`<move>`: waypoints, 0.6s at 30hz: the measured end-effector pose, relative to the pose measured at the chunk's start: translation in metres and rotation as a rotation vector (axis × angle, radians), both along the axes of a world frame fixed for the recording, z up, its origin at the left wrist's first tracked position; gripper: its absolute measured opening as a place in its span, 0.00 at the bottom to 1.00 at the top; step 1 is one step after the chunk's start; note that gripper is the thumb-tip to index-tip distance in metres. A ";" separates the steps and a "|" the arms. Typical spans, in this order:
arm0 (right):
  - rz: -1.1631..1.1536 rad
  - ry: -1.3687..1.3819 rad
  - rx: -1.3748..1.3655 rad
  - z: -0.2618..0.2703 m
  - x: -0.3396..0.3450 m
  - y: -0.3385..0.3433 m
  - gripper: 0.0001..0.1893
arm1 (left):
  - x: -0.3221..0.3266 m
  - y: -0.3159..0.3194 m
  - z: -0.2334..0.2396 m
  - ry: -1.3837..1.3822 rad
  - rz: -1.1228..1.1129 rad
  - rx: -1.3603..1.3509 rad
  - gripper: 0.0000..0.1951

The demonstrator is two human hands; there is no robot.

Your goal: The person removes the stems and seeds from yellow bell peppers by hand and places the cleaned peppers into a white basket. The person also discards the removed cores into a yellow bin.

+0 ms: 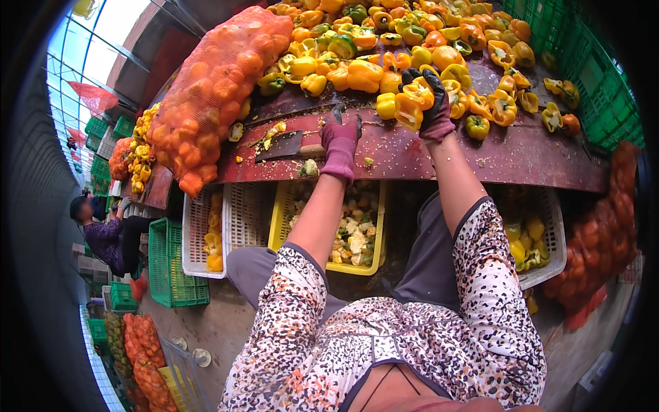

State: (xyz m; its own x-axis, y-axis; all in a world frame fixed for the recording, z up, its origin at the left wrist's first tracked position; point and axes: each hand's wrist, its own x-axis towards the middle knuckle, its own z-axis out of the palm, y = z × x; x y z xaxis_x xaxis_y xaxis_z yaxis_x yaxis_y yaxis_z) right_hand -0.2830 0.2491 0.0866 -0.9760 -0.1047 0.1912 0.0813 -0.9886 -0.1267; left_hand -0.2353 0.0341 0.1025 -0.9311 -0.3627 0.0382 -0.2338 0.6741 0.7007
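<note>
In the head view my right hand [438, 105], in a maroon glove with dark fingers, grips halved yellow bell peppers [409, 110] above the table's near part. Their cut sides show pale ribs. My left hand [342, 135], gloved alike, rests low over the red tabletop [396, 159], beside the wooden handle [312, 150] of a cleaver. The dark cleaver blade [280, 147] lies flat, with yellow pepper scraps [275, 129] at its back edge. Whether my left fingers hold the handle is hidden. A pepper core [309, 168] sits close to the blade.
Yellow and orange peppers [365, 76], many halved, heap beyond my hands. A full orange mesh sack [221, 92] leans at left; green crates [592, 77] stand right. Below the edge are a yellow crate of cores [381, 232] and white crates [556, 242]. A person [110, 232] sits far left.
</note>
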 end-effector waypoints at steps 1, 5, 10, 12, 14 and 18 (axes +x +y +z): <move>-0.022 -0.018 0.026 0.003 -0.001 0.001 0.15 | 0.007 0.003 0.001 0.125 0.031 -0.094 0.31; -0.185 0.094 0.204 0.014 0.006 -0.001 0.18 | 0.034 0.030 0.032 0.606 -0.130 0.028 0.22; -0.431 0.373 0.679 0.044 0.034 0.001 0.21 | 0.053 0.060 0.073 0.852 -0.415 -0.095 0.12; -0.968 0.514 1.218 0.061 0.056 0.020 0.22 | 0.056 0.056 0.073 0.673 -0.371 0.360 0.13; -1.252 0.554 1.547 0.073 0.090 0.064 0.22 | 0.062 0.037 0.064 0.413 -0.241 0.574 0.12; -0.399 0.028 1.286 0.068 0.177 0.163 0.23 | 0.094 -0.013 0.028 0.248 -0.198 0.561 0.12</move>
